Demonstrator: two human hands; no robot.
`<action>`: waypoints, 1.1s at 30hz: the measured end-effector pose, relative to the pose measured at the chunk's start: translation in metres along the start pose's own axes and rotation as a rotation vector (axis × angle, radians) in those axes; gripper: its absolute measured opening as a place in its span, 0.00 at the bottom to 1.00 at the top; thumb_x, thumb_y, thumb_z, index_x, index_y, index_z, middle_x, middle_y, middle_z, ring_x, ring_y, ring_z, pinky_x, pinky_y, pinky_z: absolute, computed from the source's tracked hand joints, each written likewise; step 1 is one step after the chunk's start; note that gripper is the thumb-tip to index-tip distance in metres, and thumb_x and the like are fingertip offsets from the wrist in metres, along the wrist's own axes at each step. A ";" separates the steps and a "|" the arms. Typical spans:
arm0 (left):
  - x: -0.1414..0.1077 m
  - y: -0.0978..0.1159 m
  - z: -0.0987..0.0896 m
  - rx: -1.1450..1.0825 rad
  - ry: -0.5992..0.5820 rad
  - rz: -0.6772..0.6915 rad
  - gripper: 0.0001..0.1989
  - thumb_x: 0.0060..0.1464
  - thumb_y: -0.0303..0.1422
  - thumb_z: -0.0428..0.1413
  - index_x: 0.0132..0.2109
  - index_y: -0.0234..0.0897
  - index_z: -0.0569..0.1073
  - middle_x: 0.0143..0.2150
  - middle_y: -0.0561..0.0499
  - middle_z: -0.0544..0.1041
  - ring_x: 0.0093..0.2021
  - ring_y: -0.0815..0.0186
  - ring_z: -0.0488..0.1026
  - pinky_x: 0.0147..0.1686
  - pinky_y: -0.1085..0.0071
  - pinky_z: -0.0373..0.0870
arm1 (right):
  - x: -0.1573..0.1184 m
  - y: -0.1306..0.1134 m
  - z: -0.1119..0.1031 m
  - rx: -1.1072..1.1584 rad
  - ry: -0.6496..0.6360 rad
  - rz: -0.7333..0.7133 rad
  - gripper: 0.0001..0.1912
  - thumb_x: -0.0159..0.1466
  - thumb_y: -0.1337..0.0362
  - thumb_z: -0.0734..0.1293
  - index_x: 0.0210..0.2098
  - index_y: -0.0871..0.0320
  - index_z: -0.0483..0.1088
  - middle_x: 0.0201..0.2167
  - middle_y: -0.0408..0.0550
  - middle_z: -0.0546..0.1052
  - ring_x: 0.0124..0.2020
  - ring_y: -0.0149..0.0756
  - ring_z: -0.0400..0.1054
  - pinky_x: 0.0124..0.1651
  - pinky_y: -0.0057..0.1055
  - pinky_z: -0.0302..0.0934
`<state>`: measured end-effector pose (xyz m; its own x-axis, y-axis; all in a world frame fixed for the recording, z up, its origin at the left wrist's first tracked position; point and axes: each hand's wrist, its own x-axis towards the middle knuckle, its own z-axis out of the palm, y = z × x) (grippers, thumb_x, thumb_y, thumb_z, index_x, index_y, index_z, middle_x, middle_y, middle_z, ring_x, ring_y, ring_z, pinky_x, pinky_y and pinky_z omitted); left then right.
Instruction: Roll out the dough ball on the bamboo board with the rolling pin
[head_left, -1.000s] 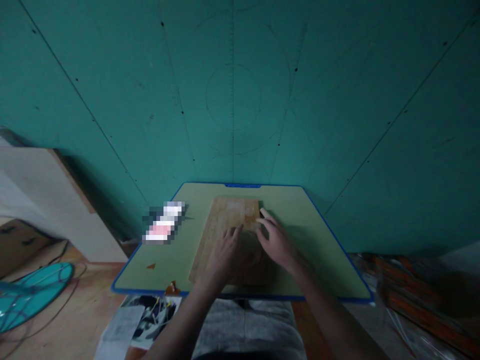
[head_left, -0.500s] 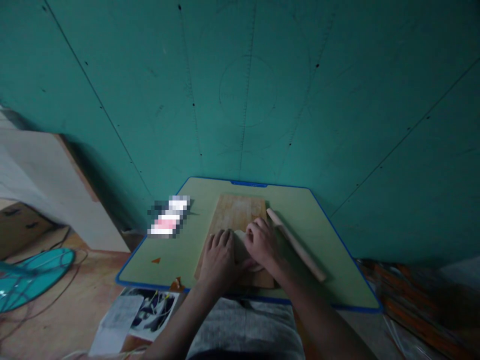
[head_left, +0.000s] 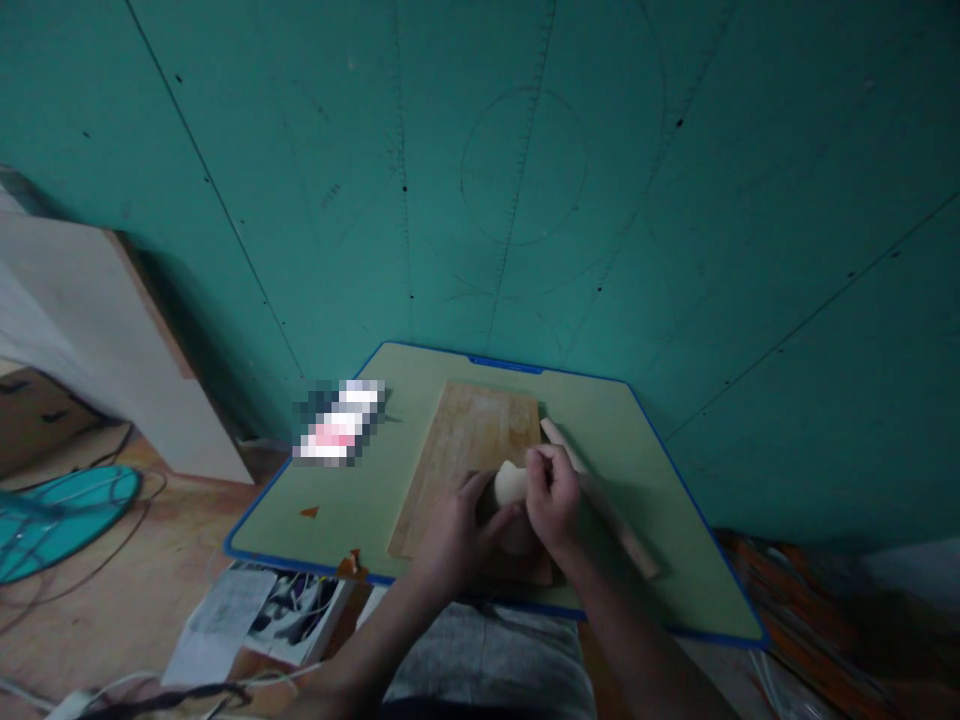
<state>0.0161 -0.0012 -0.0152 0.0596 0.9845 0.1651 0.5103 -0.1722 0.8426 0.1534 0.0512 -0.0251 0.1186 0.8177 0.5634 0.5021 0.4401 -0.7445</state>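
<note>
A pale lump of dough (head_left: 511, 484) is between my two hands, over the near right part of a wooden cutting board (head_left: 484, 425). My left hand (head_left: 461, 525) curves around the dough's left side, thumb and fingers closed on it. My right hand (head_left: 553, 500) pinches the dough's right edge with curled fingers. More of the dough (head_left: 517, 537) shows below my left thumb, in shadow. A wooden rolling pin (head_left: 619, 525) lies slanted along the board's right side, partly behind my right hand.
The board rests on a pale green tabletop (head_left: 330, 500) with a blue rim, against a green wall (head_left: 337, 250). A blurred-out bright object (head_left: 341, 425) is at the table's left edge. Small orange scraps (head_left: 352, 566) lie near the front left. A white panel (head_left: 127, 340) leans at left.
My left hand has gone from lying with its fingers spread beside the dough to curling around it, and has shifted right. My right hand has moved slightly right and nearer, still pinching. The view has tilted slightly.
</note>
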 end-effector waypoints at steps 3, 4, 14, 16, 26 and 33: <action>0.000 0.002 -0.004 -0.217 -0.104 -0.059 0.18 0.56 0.37 0.58 0.52 0.36 0.74 0.45 0.47 0.80 0.44 0.59 0.76 0.44 0.66 0.73 | 0.000 -0.002 -0.004 -0.015 -0.014 -0.015 0.14 0.68 0.56 0.55 0.33 0.52 0.68 0.29 0.51 0.77 0.34 0.42 0.73 0.38 0.36 0.69; 0.001 0.001 -0.006 -0.249 -0.120 -0.063 0.17 0.56 0.38 0.57 0.51 0.36 0.74 0.44 0.47 0.81 0.43 0.59 0.76 0.42 0.67 0.72 | 0.000 -0.003 -0.006 -0.025 -0.060 -0.043 0.14 0.68 0.57 0.54 0.35 0.52 0.69 0.32 0.52 0.78 0.36 0.42 0.74 0.40 0.36 0.69; 0.014 -0.006 -0.041 -0.080 -0.288 0.068 0.16 0.60 0.44 0.54 0.43 0.35 0.75 0.38 0.49 0.81 0.37 0.63 0.75 0.35 0.72 0.66 | -0.004 -0.009 -0.014 -0.094 -0.360 -0.419 0.15 0.71 0.59 0.55 0.38 0.54 0.72 0.33 0.49 0.78 0.38 0.38 0.74 0.42 0.32 0.67; 0.014 -0.005 -0.042 -0.065 -0.321 0.074 0.17 0.61 0.44 0.52 0.44 0.35 0.75 0.38 0.48 0.81 0.37 0.63 0.75 0.35 0.72 0.66 | -0.006 -0.008 -0.012 -0.119 -0.341 -0.400 0.17 0.71 0.58 0.55 0.32 0.54 0.70 0.28 0.47 0.77 0.32 0.37 0.73 0.37 0.30 0.65; 0.004 0.001 -0.034 0.042 -0.212 0.008 0.17 0.60 0.44 0.53 0.34 0.35 0.74 0.25 0.53 0.73 0.26 0.67 0.69 0.26 0.73 0.57 | -0.007 -0.004 -0.010 -0.105 -0.191 -0.139 0.20 0.71 0.54 0.52 0.23 0.51 0.59 0.19 0.44 0.69 0.22 0.35 0.66 0.28 0.29 0.60; 0.004 -0.002 -0.037 0.010 -0.227 0.037 0.21 0.61 0.47 0.51 0.32 0.34 0.74 0.23 0.55 0.71 0.25 0.69 0.67 0.26 0.74 0.56 | -0.003 -0.009 -0.007 -0.146 -0.271 -0.226 0.25 0.71 0.54 0.51 0.20 0.52 0.60 0.19 0.46 0.71 0.24 0.34 0.67 0.29 0.29 0.58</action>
<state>-0.0163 0.0017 0.0021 0.2690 0.9602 0.0754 0.5129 -0.2091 0.8326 0.1543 0.0419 -0.0175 -0.2303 0.7830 0.5778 0.6084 0.5793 -0.5425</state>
